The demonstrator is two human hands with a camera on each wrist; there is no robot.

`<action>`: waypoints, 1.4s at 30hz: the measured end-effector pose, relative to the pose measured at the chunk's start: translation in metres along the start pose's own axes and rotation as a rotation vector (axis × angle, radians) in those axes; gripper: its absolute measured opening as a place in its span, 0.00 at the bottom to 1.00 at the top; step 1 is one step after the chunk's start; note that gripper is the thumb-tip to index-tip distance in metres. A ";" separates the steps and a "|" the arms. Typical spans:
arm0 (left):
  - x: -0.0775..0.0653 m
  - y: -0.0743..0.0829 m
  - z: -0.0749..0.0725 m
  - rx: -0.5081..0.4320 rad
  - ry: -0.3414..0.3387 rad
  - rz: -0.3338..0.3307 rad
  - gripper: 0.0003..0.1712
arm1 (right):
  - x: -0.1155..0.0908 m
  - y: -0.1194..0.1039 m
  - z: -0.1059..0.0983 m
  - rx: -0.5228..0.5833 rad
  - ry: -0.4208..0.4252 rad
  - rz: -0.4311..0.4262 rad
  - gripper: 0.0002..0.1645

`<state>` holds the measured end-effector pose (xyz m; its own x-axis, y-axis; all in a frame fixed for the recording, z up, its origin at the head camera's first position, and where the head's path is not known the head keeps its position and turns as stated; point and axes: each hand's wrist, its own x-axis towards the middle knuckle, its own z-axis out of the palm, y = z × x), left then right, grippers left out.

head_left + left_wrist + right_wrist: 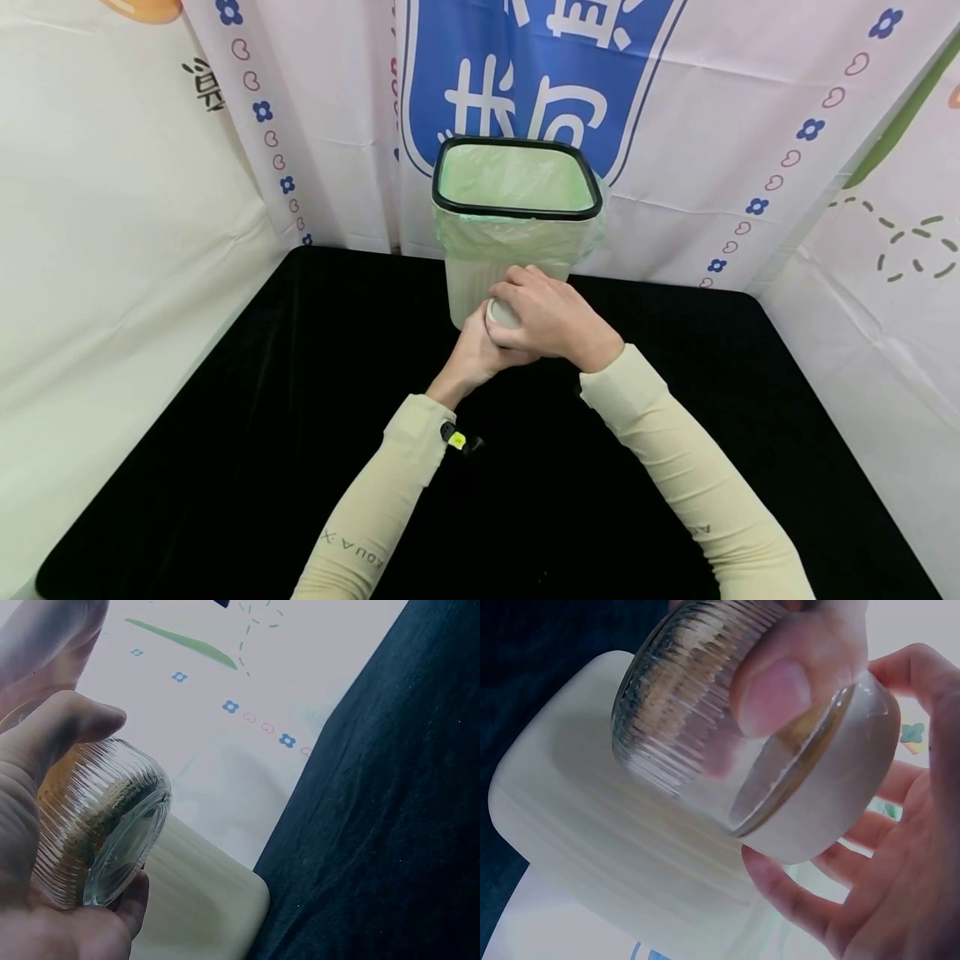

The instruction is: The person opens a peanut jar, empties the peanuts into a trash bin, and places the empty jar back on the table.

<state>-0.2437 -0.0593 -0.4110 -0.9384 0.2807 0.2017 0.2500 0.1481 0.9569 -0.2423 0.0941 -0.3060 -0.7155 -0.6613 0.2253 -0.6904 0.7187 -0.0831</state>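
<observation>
A ribbed clear glass jar (671,697) with light brown contents is held tilted in front of the bin. Its lid (503,313) is white and smooth, seen end-on in the head view. My left hand (477,350) grips the glass body, its thumb lying across the ribs in the right wrist view. Around the white lid curl the fingers of my right hand (555,321). In the left wrist view the jar's thick glass base (129,844) faces away from the palm.
Just beyond the hands stands a pale bin (467,287) with a black rim and a light green bag liner (517,179) folded over it. Under everything lies a black cloth-covered table (337,400). Printed white curtains (330,100) enclose the back and sides.
</observation>
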 end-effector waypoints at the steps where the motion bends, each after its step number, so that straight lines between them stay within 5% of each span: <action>1: 0.000 0.000 0.000 -0.007 -0.001 0.000 0.57 | 0.000 0.000 0.000 0.007 -0.003 -0.006 0.25; 12: 0.000 0.001 0.001 -0.007 0.013 -0.032 0.54 | -0.001 0.001 -0.005 -0.034 0.058 -0.032 0.31; 20: 0.001 0.002 0.003 -0.026 0.043 -0.026 0.50 | -0.005 -0.007 -0.012 -0.132 0.128 0.118 0.37; 29: 0.001 0.001 0.004 -0.085 0.052 0.045 0.46 | -0.004 -0.020 -0.012 -0.174 0.069 0.300 0.41; 36: 0.002 0.001 0.003 -0.058 0.035 0.053 0.45 | -0.001 -0.024 -0.006 -0.198 0.038 0.327 0.46; 42: -0.001 0.004 0.002 -0.002 0.055 -0.008 0.51 | 0.002 -0.024 -0.003 -0.185 -0.004 0.316 0.41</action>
<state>-0.2413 -0.0568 -0.4083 -0.9520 0.2268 0.2053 0.2421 0.1483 0.9588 -0.2268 0.0767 -0.3007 -0.8912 -0.4005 0.2130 -0.4039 0.9143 0.0292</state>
